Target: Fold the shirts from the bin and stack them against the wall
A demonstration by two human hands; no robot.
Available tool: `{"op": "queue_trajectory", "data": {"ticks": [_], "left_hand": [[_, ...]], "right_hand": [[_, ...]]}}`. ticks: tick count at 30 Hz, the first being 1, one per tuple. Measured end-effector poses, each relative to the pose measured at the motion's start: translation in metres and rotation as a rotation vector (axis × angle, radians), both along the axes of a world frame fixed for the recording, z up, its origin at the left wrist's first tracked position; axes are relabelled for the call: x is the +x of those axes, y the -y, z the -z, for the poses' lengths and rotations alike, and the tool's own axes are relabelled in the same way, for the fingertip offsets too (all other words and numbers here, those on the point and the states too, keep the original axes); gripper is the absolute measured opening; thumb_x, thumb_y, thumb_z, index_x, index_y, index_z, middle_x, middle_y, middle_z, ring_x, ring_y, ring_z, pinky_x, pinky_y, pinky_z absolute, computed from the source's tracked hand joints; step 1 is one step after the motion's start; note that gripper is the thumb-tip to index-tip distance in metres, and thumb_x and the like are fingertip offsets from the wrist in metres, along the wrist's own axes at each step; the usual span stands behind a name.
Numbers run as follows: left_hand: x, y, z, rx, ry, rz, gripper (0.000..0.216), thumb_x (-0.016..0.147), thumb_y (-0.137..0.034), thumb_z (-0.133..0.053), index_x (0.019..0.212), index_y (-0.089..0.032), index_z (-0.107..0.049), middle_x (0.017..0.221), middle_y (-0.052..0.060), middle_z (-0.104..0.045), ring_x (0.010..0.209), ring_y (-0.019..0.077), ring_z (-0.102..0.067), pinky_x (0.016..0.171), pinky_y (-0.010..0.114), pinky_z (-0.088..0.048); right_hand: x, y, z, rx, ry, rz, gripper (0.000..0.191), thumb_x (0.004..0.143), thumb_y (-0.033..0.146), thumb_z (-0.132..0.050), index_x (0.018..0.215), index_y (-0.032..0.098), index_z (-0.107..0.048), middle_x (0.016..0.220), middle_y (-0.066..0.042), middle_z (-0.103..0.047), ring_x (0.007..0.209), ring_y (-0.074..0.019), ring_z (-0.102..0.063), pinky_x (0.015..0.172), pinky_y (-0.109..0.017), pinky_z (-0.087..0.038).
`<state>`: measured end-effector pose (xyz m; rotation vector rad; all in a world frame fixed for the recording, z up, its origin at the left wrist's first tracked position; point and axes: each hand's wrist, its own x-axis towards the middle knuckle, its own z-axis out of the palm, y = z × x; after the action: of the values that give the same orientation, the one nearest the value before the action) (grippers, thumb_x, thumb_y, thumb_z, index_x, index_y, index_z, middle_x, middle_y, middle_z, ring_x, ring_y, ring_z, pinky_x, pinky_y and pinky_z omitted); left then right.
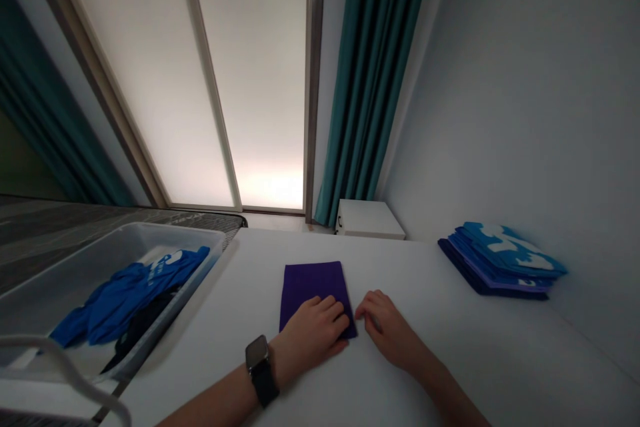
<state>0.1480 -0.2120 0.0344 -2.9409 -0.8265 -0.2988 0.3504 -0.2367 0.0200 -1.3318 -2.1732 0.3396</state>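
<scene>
A folded purple cloth (311,283) lies flat on the white table in front of me. My left hand (317,323), with a black watch (260,363) on its wrist, rests palm down across the cloth's near right part. Its fingers are laid on the fabric with slight bends, not gripping it. Just off the cloth's right edge, my right hand (385,327) sits on the table with its fingers curled together. Nothing shows in that hand, and a narrow strip of white tabletop separates it from the cloth.
A stack of folded garments (500,263), blue and purple, stands at the right near the wall. To the left, a translucent bin (145,227) holds a crumpled blue shirt (125,297) and dark fabric. A white cabinet (370,217) stands beyond the table's far edge.
</scene>
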Motion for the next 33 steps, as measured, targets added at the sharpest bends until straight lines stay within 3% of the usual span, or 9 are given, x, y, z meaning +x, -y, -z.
{"op": "queue_trajectory", "data": {"ticks": [5, 11, 16, 21, 25, 29, 33], "left_hand": [[0.005, 0.0, 0.013, 0.011, 0.044, 0.002, 0.009, 0.093, -0.027, -0.057, 0.088, -0.019, -0.057, 0.089, 0.005, -0.063, 0.09, 0.0218, -0.057, 0.074, 0.034, -0.042], [-0.001, -0.008, 0.008, -0.116, 0.138, -0.071, 0.011, 0.095, -0.027, -0.053, 0.091, -0.019, -0.059, 0.088, 0.004, -0.064, 0.086, 0.0189, -0.058, 0.071, 0.03, -0.043], [-0.005, -0.011, 0.004, -0.204, 0.221, -0.116, 0.012, 0.095, -0.024, -0.051, 0.087, -0.02, -0.06, 0.087, 0.003, -0.065, 0.083, 0.0185, -0.058, 0.071, 0.029, -0.043], [-0.008, -0.011, 0.007, -0.255, 0.308, -0.154, 0.014, 0.095, -0.025, -0.049, 0.088, -0.021, -0.059, 0.086, 0.003, -0.064, 0.083, 0.0182, -0.058, 0.071, 0.028, -0.042], [-0.01, -0.014, 0.008, -0.297, 0.337, -0.198, 0.015, 0.096, -0.026, -0.047, 0.086, -0.021, -0.058, 0.085, 0.003, -0.064, 0.082, 0.0184, -0.058, 0.071, 0.028, -0.042], [-0.011, -0.017, 0.007, -0.347, 0.374, -0.255, 0.014, 0.095, -0.027, -0.049, 0.086, -0.021, -0.058, 0.086, 0.002, -0.065, 0.081, 0.0182, -0.059, 0.071, 0.028, -0.041], [-0.01, -0.014, 0.003, -0.353, 0.357, -0.261, 0.013, 0.093, -0.025, -0.049, 0.084, -0.021, -0.057, 0.083, 0.002, -0.064, 0.081, 0.0184, -0.059, 0.071, 0.029, -0.042]], "right_hand": [[0.003, 0.003, -0.005, -0.01, 0.038, -0.023, 0.029, 0.074, -0.002, -0.04, 0.082, 0.022, -0.055, 0.084, -0.003, -0.059, 0.085, -0.0196, -0.054, 0.08, -0.035, -0.043], [0.001, 0.007, -0.004, -0.054, 0.093, -0.028, 0.034, 0.073, 0.001, -0.05, 0.098, 0.023, -0.053, 0.094, -0.002, -0.059, 0.091, -0.0195, -0.053, 0.086, -0.034, -0.043], [-0.002, 0.005, -0.001, -0.032, 0.113, 0.068, 0.019, 0.078, 0.005, -0.056, 0.085, 0.021, -0.051, 0.084, -0.001, -0.056, 0.081, -0.0179, -0.053, 0.076, -0.03, -0.043], [0.0, 0.006, 0.001, 0.008, 0.223, -0.064, 0.014, 0.083, 0.009, -0.059, 0.085, 0.023, -0.058, 0.085, 0.0, -0.061, 0.084, -0.0176, -0.056, 0.081, -0.032, -0.041], [-0.003, 0.007, 0.006, 0.083, 0.296, -0.116, 0.02, 0.086, 0.012, -0.06, 0.102, 0.025, -0.061, 0.092, -0.001, -0.064, 0.088, -0.018, -0.058, 0.083, -0.033, -0.04], [-0.008, 0.006, 0.009, 0.222, 0.465, -0.14, 0.015, 0.091, 0.01, -0.053, 0.087, 0.022, -0.062, 0.08, -0.002, -0.063, 0.077, -0.0181, -0.056, 0.072, -0.032, -0.038], [-0.011, 0.005, 0.011, 0.328, 0.479, -0.112, 0.021, 0.093, 0.008, -0.047, 0.08, 0.02, -0.058, 0.077, -0.002, -0.061, 0.072, -0.0181, -0.054, 0.071, -0.032, -0.037]]}}
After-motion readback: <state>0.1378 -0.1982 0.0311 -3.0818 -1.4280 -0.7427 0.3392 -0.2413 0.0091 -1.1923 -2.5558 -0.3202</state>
